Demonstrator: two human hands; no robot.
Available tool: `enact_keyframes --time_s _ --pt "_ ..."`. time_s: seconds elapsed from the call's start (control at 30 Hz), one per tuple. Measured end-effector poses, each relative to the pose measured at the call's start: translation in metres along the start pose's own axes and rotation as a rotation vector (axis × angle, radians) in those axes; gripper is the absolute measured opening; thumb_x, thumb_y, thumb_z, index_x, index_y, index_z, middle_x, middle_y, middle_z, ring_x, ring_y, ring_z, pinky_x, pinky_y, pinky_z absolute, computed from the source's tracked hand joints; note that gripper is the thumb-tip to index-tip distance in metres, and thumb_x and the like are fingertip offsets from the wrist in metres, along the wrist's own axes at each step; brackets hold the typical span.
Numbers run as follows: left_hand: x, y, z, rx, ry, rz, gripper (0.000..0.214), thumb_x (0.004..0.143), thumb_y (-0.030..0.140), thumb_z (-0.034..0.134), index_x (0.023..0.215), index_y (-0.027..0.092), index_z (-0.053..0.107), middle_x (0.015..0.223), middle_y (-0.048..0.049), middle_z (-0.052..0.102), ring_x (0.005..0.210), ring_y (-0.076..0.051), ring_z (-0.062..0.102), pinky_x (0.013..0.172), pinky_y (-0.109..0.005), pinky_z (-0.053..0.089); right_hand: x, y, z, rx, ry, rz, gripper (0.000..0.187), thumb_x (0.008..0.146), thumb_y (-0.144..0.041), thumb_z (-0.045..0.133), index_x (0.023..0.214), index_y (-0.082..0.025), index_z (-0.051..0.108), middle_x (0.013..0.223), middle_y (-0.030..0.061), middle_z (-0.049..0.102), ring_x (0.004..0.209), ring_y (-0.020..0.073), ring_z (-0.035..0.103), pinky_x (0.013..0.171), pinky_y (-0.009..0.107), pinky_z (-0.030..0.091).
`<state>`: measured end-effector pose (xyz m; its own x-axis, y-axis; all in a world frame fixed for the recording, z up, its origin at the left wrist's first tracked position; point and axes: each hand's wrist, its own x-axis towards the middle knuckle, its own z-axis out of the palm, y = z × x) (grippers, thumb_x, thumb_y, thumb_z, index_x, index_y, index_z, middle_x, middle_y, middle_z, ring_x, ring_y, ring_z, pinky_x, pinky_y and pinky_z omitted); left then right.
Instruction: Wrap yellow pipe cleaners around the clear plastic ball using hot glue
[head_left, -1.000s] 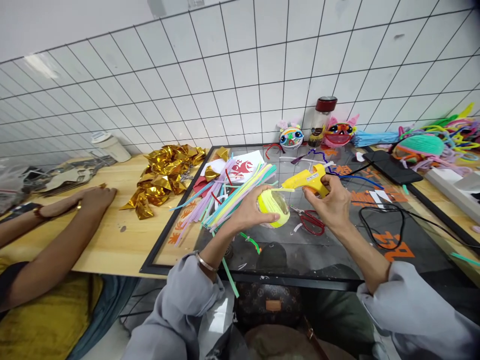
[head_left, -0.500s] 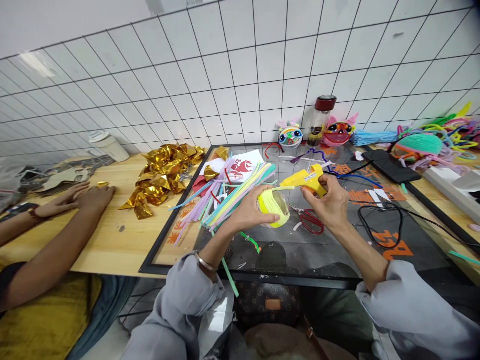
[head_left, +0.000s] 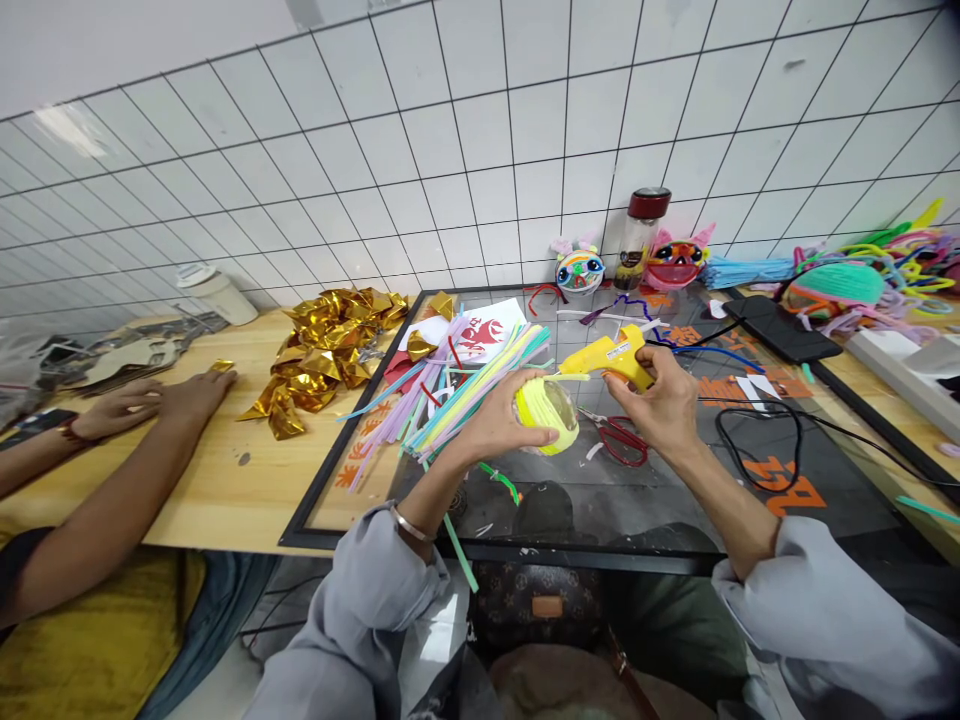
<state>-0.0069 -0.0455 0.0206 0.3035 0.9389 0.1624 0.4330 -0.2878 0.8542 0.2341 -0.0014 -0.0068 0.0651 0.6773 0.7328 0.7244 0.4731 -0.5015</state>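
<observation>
My left hand [head_left: 504,415] is closed around a clear round container wrapped in yellow pipe cleaners [head_left: 546,412], held above the dark glass board. In my right hand [head_left: 664,395] is a yellow hot glue gun [head_left: 611,358], its nozzle pointing left at the upper edge of the container. A loose pale yellow pipe cleaner end [head_left: 574,377] sticks out right from the container beside the nozzle. Red-handled scissors [head_left: 624,441] lie between my hands on the board. Behind my left hand lies a bundle of pastel pipe cleaners [head_left: 480,390].
Crumpled gold foil shapes [head_left: 330,345] lie left of the board, near a co-worker's hands [head_left: 187,395]. Two decorated round figures [head_left: 579,270] and a glass bottle [head_left: 641,240] stand along the wall. A phone [head_left: 784,330] and a looped black cable [head_left: 761,450] lie on the right.
My hands, the container and the glue gun stay nearly in place. On the left, the co-worker's hands have shifted slightly apart.
</observation>
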Motion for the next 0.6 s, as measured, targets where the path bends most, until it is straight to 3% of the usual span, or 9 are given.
enact_keyframes --time_s 0.37,0.6 --pt "0.0008 -0.0016 0.0 0.001 -0.01 0.004 0.078 0.06 0.028 0.083 0.133 0.018 0.057 0.14 -0.0111 0.059 0.126 -0.032 0.057 0.112 -0.046 0.042 0.003 -0.0011 -0.0035 0.112 -0.04 0.037 0.029 0.073 -0.045 0.07 0.086 -0.022 0.057 0.078 0.0036 0.068 0.067 0.0201 0.063 0.064 0.033 0.051" --pt "0.0012 -0.0015 -0.0005 -0.024 -0.013 -0.001 0.077 0.06 0.029 0.083 0.131 0.016 0.057 0.138 -0.0116 0.06 0.126 -0.032 0.057 0.111 -0.045 0.043 0.0057 -0.003 -0.0065 0.169 -0.071 0.055 0.03 0.07 -0.044 0.071 0.085 -0.022 0.057 0.072 0.0007 0.064 0.06 0.0165 0.058 0.057 0.03 0.047"
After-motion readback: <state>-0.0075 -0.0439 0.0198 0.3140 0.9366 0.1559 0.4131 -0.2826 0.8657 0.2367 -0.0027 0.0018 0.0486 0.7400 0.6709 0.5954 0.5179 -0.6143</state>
